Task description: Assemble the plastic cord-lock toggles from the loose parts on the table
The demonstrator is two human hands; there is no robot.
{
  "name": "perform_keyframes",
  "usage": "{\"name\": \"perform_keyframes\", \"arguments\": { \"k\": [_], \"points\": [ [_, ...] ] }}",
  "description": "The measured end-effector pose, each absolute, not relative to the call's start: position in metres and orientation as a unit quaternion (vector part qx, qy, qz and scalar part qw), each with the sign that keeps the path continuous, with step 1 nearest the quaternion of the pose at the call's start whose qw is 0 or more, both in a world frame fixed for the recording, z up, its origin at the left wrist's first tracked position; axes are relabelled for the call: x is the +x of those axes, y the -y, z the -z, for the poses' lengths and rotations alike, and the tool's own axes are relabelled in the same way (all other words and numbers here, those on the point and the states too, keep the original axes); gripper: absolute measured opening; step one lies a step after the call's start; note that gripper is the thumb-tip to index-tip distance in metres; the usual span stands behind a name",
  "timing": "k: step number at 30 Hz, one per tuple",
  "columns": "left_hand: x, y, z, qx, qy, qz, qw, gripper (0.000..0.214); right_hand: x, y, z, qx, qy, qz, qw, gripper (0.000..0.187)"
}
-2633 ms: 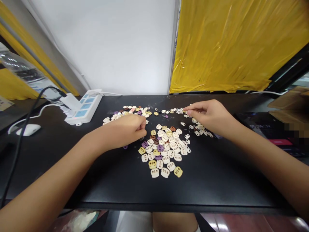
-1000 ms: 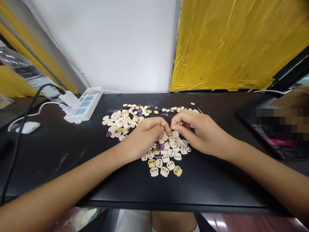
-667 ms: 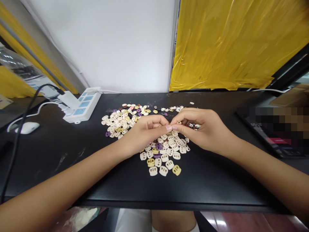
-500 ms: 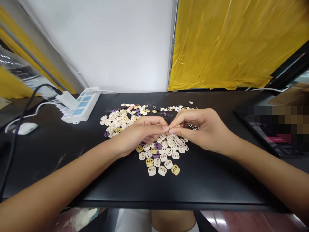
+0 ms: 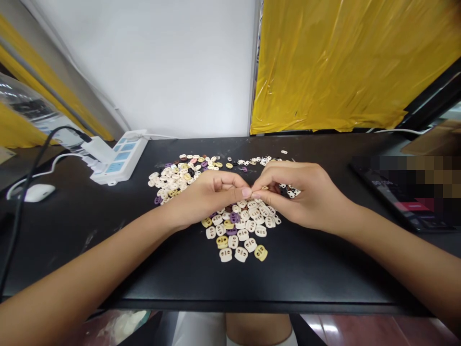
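My left hand (image 5: 207,194) and my right hand (image 5: 297,192) meet fingertip to fingertip above a black table (image 5: 317,269). Each hand pinches a small plastic piece, mostly hidden between the fingers. Under the hands lies a near pile of two-hole cord-stopper pieces (image 5: 239,235), cream, yellow and purple. A second pile (image 5: 176,178) spreads out behind my left hand. Smaller white bits (image 5: 257,161) lie scattered at the back, behind my right hand.
A white power strip (image 5: 117,161) with plugs and a black cable (image 5: 21,206) sits at the back left, with a white mouse (image 5: 36,192) near it. A dark device (image 5: 403,202) lies at the right. Yellow plastic sheeting (image 5: 345,67) hangs behind the table.
2.6 s ago my hands were apart, the right one picking among the small bits at the back. They have come together over the near pile and now hold steady, fingertips touching.
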State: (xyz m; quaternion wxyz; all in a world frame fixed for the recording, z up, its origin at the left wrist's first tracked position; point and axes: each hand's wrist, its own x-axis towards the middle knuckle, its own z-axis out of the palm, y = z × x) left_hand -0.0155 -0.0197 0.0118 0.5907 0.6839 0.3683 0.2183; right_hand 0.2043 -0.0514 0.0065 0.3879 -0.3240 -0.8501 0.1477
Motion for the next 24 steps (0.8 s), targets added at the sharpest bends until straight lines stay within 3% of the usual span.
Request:
{"name": "perform_keyframes", "arguments": {
  "k": [14,18,24],
  "points": [
    [-0.0175,0.0170,-0.0063,0.636,-0.357,-0.257,0.633,0.015,0.2000,0.0580,-0.0134,-0.359,0.832,-0.156,0.393,0.014],
    [-0.0164,0.0180,-0.0068,0.624,-0.346,-0.253,0.653,0.016,0.1991,0.0580,-0.0111,-0.362,0.791,-0.245,0.427,0.005],
    [-0.0136,0.0222,-0.0099,0.644,-0.339,-0.295,0.620,0.017,0.1975,0.0543,-0.0082,-0.365,0.696,-0.394,0.476,0.024]
  ]
}}
